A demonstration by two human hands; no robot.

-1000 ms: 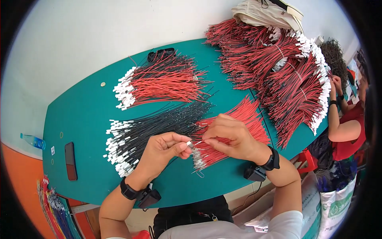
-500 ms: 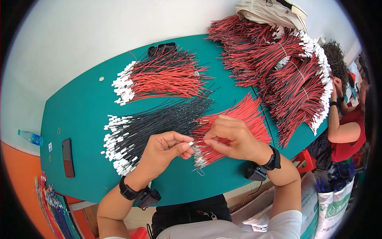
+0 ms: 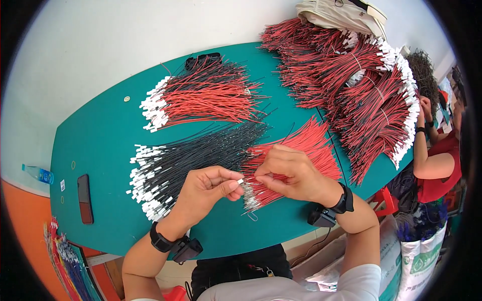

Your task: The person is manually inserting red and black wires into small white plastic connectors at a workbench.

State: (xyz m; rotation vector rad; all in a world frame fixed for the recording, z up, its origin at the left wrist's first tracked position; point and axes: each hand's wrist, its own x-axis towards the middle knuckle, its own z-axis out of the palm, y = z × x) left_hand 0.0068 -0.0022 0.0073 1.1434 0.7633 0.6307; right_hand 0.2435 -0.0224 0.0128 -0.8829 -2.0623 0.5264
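Observation:
Over the middle of the green table, my left hand [image 3: 211, 189] pinches a small white plastic connector [image 3: 240, 181] between thumb and fingertips. Just to its right, my right hand [image 3: 291, 173] is closed in a pinch, its fingertips close to the connector; a thin wire seems to be in them, its colour hard to make out. Beneath my right hand spreads a pile of loose red wires [image 3: 316, 145] with bare metal terminals at the near left end. Black wires [image 3: 201, 148] with white connectors lie beside and behind my left hand.
Behind lies a bundle of red and black wires [image 3: 211, 98] with white connectors. Large tied bundles [image 3: 346, 95] and a beige bag [image 3: 341, 17] fill the far right. A phone [image 3: 85, 198] lies left, a bottle [image 3: 37, 173] at the left edge. Another person [image 3: 437, 160] sits at right.
My right fingertips have shifted very slightly left, nearer the connector. A dark wire end now shows above my right hand. My left hand keeps its pinch in place.

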